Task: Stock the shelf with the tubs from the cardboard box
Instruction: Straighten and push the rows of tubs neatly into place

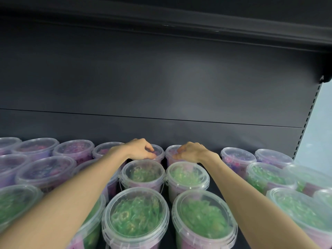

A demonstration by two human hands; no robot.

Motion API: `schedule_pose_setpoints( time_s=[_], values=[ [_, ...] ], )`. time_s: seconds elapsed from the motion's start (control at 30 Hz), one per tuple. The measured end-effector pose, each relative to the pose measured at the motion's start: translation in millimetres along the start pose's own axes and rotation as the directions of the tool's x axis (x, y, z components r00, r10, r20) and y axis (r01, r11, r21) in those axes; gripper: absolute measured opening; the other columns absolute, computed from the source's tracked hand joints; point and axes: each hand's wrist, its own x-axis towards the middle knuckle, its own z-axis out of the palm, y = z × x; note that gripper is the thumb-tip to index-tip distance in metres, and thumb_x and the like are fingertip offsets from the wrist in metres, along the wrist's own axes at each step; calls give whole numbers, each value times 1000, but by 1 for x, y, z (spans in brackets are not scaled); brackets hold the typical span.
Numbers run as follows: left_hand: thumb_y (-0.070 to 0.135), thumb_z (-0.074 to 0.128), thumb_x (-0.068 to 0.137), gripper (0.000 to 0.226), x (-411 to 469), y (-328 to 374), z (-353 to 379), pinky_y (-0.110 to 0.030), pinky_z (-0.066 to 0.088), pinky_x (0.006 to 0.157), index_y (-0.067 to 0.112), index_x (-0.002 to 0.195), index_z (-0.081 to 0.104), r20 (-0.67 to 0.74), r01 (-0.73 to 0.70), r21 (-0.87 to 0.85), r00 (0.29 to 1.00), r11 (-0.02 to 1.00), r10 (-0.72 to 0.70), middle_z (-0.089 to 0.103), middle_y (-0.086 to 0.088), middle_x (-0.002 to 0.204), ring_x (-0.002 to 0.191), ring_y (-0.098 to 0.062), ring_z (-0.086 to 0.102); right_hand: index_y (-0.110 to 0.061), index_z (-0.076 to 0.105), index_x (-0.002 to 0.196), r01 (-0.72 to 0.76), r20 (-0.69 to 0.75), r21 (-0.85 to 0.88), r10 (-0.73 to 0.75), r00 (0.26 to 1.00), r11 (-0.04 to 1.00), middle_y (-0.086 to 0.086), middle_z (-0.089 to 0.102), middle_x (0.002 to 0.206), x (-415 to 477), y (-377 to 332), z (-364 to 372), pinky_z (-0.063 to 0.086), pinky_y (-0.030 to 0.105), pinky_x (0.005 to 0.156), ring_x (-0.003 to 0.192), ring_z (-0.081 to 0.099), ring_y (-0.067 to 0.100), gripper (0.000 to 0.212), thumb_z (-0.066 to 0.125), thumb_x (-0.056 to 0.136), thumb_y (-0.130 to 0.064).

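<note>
Now L+R hands [141, 150] grip rear tubs [160, 153]

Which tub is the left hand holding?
The purple tub in the back row, just behind the green tub; the left hand curls over its lid.

Nothing legible anywhere. The green-filled tub [186, 177] in the second row has a dark smudge of print [177, 194] low on its pale side, too blurred to read. To the left, a purple tub [73, 150] in the back row shows a few dark marks on its wall, and they are just as unreadable. On the right, a pinkish label band [309, 189] wraps a green tub, but no letters resolve. At the front left, another pink label [77, 243] peeks in at the bottom edge, again with no characters. Up at the top right, a small pale mark [322, 78] sits on the black shelf bracket [326, 69], and I can't tell whether it's a letter or a symbol.
</note>
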Motion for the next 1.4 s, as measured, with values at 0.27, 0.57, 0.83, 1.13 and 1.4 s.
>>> schedule_pose_setpoints(
  time_s=[0.27, 0.57, 0.83, 1.13, 1.4],
  values=[
    [43, 63, 83, 37, -2, -2, -5, -27, 40, 96, 34, 119, 62, 41, -14, -32, 999, 999, 16, 57, 3, 129, 115, -16, 52, -30, 52, 133, -19, -1, -11, 19, 1000, 1000, 3, 52, 138, -4, -2, 0, 33, 41, 108, 131, 38, 34, 64, 44, 83, -70],
    [44, 62, 84, 39, -2, 1, -4, -25, 38, 92, 31, 121, 60, 18, -17, 7, 1000, 1000, 17, 58, 2, 128, 117, -17, 51, -32, 53, 132, -24, 19, -56, 26, 999, 998, 3, 50, 139, 2, -2, 0, 30, 45, 109, 132, 36, 34, 87, 33, 62, -80],
    [38, 53, 90, 27, -18, 6, -5, -28, 40, 88, 26, 108, 67, -68, -48, -46, 997, 998, 45, 63, 0, 120, 111, -20, 55, -28, 60, 123, -3, -100, 79, 11, 995, 997, 6, 57, 127, -21, -5, -4, 34, 36, 99, 123, 43, 35, 46, 42, 91, -56],
    [48, 65, 79, 34, -92, 19, 7, -30, 45, 95, 26, 105, 67, -43, -122, -89, 992, 989, 118, 66, 7, 112, 105, -13, 59, -34, 70, 105, 94, -133, 266, -59, 989, 959, -2, 60, 127, -106, -8, 8, 45, 35, 98, 121, 49, 22, 39, 63, 76, -59],
    [39, 62, 85, 33, -106, 28, 12, -23, 44, 73, 13, 105, 70, -49, -115, -102, 993, 988, 110, 63, 0, 92, 80, -13, 52, -39, 70, 103, 77, -134, 219, -48, 990, 973, 6, 57, 130, -108, -3, 14, 42, 37, 101, 117, 53, 27, 22, 65, 82, -44]
  ],
)
